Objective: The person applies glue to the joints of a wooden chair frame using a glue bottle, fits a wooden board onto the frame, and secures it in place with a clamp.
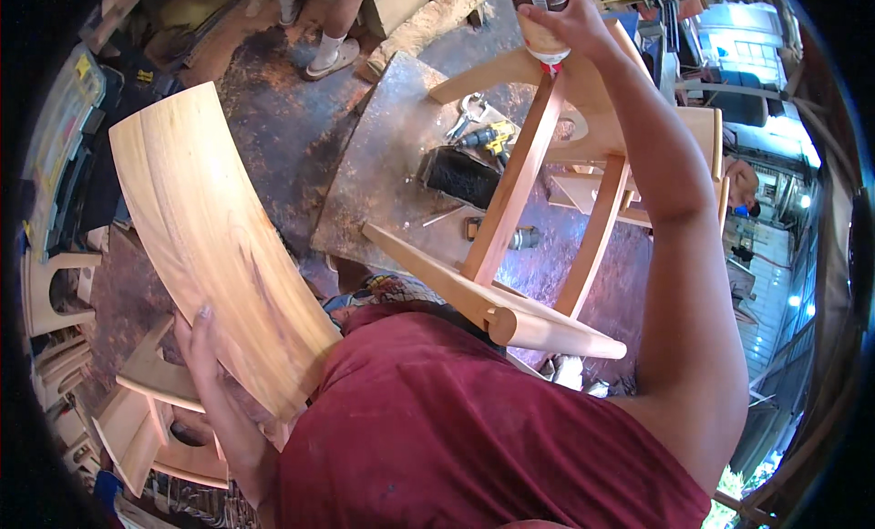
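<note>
My left hand (202,344) grips the long edge of a wide, curved wooden panel (214,228), which is tilted and leans against my body. At the upper right, my right hand (583,26) is closed round a glue bottle (547,48), tipped upside down. Its red nozzle (550,69) meets the far end of a wooden rail (518,178) on a chair-like frame. A second rail (592,237) runs alongside on the right. Across the near side of that frame lies a rounded wooden bar (556,333), close to my shirt.
A low worktable (351,183) carries a yellow-and-black drill (492,139), a clamp (469,114), a black tray (463,175) and another power tool (515,235). More wooden frames (164,383) stand at the lower left. Beyond the table, another person's legs (337,28) show.
</note>
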A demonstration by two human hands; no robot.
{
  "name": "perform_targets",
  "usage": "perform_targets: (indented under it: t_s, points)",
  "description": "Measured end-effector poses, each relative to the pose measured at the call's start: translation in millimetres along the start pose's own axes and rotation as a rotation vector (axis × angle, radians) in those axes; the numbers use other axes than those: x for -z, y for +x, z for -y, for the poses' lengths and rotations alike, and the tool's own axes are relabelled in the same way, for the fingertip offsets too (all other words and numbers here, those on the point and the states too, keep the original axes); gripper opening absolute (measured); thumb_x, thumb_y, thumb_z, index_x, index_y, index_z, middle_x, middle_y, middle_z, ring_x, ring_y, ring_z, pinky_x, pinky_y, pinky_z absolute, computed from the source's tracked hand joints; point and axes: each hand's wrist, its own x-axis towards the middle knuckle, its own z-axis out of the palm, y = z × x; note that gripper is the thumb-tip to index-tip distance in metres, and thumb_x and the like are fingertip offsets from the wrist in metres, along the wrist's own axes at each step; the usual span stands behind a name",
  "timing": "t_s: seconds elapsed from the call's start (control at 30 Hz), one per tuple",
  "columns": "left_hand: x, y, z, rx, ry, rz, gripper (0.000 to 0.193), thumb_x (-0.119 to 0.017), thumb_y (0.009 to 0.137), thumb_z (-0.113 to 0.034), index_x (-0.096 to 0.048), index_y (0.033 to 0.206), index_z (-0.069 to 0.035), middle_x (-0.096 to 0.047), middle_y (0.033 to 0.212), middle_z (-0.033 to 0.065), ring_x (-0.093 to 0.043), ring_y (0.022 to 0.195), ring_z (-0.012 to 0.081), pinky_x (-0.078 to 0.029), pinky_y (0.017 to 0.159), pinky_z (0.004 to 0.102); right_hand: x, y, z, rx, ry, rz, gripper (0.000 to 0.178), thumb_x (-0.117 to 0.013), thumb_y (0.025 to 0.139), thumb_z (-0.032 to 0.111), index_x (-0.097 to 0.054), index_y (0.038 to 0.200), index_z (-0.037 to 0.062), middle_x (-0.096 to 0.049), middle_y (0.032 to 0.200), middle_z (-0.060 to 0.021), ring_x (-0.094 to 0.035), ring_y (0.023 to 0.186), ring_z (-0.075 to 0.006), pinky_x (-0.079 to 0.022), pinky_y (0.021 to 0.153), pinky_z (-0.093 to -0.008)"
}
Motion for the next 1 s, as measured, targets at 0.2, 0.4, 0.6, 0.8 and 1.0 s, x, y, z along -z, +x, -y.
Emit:
perform_targets:
  t_s: [0.2,0.4,0.6,0.8,1.0]
  points:
    - [-3,-9,4,-0.007,-0.002,-0.050,0.050,-0.057,0.081,-0.016,-0.043,0.124,0.006,-0.050,0.119,0.0143,-0.049,0.108,0.0210,-0.036,0.095,0.0314,-7,-3,-2,0.022,-0.016,-0.039,0.071,-0.079,0.066,0.012,-0.042,0.125,0.0003,-0.058,0.107,-0.0109,-0.056,0.098,-0.0169,-0.045,0.085,-0.0300]
    - [-1,-14,5,0.000,-0.063,-0.046,0.050,-0.057,0.081,-0.016,-0.043,0.123,0.006,-0.050,0.119,0.0137,-0.049,0.108,0.0209,-0.035,0.095,0.0314,-11,-6,-2,-0.006,-0.012,-0.034,0.070,-0.078,0.067,0.010,-0.041,0.125,0.0005,-0.057,0.108,-0.0103,-0.055,0.099,-0.0166,-0.045,0.086,-0.0300]
    - [4,-14,6,-0.018,-0.012,-0.051,0.048,-0.056,0.081,-0.016,-0.045,0.121,0.006,-0.052,0.116,0.0135,-0.050,0.106,0.0204,-0.036,0.094,0.0308,-16,-5,-15,0.032,0.088,-0.030,0.071,-0.078,0.067,0.009,-0.039,0.126,0.0010,-0.057,0.108,-0.0102,-0.055,0.101,-0.0166,-0.046,0.086,-0.0298]
    - [7,-14,6,-0.011,-0.016,-0.058,0.048,-0.055,0.081,-0.016,-0.043,0.122,0.007,-0.052,0.117,0.0137,-0.049,0.107,0.0207,-0.036,0.095,0.0308,-25,-9,-9,-0.009,-0.135,-0.075,0.077,-0.079,0.066,0.008,-0.036,0.129,0.0012,-0.057,0.109,-0.0107,-0.055,0.100,-0.0172,-0.046,0.086,-0.0296]
    - [7,-13,3,0.010,-0.020,-0.062,0.050,-0.054,0.082,-0.015,-0.041,0.124,0.007,-0.050,0.120,0.0146,-0.049,0.109,0.0216,-0.035,0.096,0.0312,-25,-8,-12,-0.048,-0.005,-0.008,0.075,-0.079,0.066,0.009,-0.037,0.128,0.0007,-0.058,0.108,-0.0102,-0.056,0.099,-0.0162,-0.047,0.085,-0.0296]
